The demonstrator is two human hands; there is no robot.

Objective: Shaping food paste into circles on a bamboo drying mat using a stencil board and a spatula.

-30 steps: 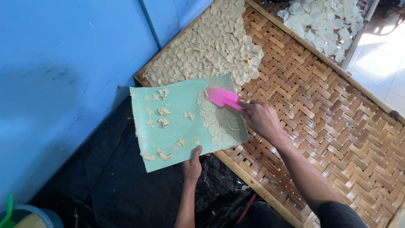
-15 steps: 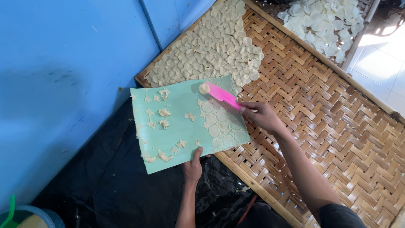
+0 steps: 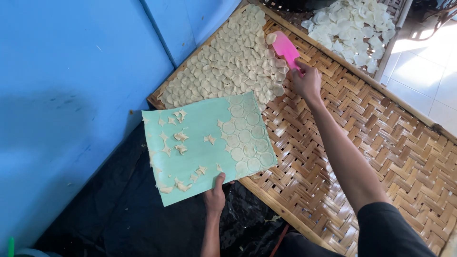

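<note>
While left hand (image 3: 215,196) pinches near edge of green sheet (image 3: 200,147), right hand (image 3: 307,82) is clamped on pink spatula (image 3: 285,47), dough disc (image 3: 271,38) on blade, over far woven tray (image 3: 362,143)

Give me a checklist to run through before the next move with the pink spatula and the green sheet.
1. Right hand has a closed grip on the pink spatula: ok.
2. One dough disc sits on the spatula's blade tip, over the far end of the laid-out discs: ok.
3. Left hand pinches the near edge of the green sheet, keeping it level: ok.
4. Round discs left on the sheet, along its right side: ok, many remain.
5. Bare space on the woven bamboo tray for more discs: ok.
6. Whether the disc sticks to the blade: cannot tell.
</note>
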